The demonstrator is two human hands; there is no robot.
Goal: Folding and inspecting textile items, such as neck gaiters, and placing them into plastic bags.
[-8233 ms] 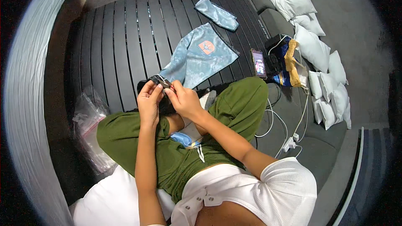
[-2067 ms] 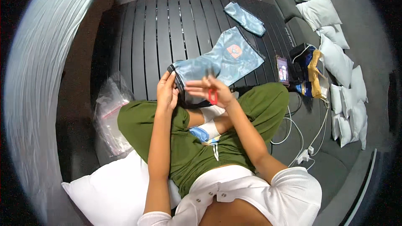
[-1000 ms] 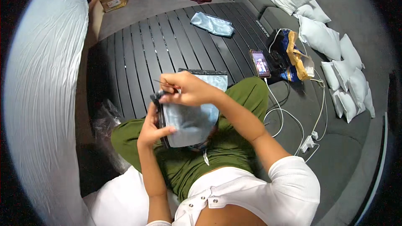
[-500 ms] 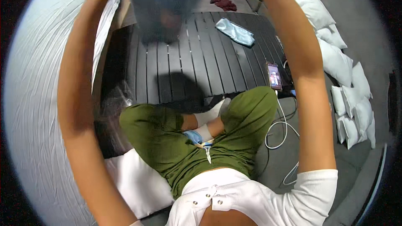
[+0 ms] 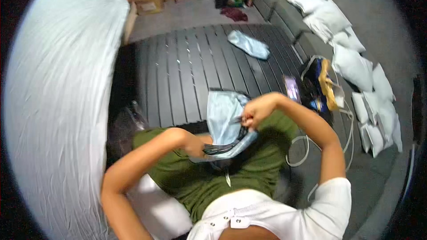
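Note:
Over my lap I hold a light blue piece of cloth with dark trim (image 5: 222, 112), its far part reaching toward the slatted surface. My left hand (image 5: 195, 146) is closed on its near left edge, by the dark band. At the right side my right hand (image 5: 259, 110) grips the dark-trimmed edge, fingers curled in. The cloth is bunched between the hands, and its exact kind cannot be made out. Farther off, a folded light blue cloth (image 5: 249, 45) lies on the black slatted surface (image 5: 178, 86), apart from both hands.
To the right are a lit phone (image 5: 291, 89), a yellow and dark bundle (image 5: 327, 86) and a white cable (image 5: 297, 164). White pillows (image 5: 351, 64) line the grey sofa. Pale draped fabric (image 5: 66, 106) fills the left. A cardboard box (image 5: 149, 3) stands at the back.
Both hands came down from high at the top of the view to my lap, bringing the cloth with them. The folded cloth stays on the slatted surface.

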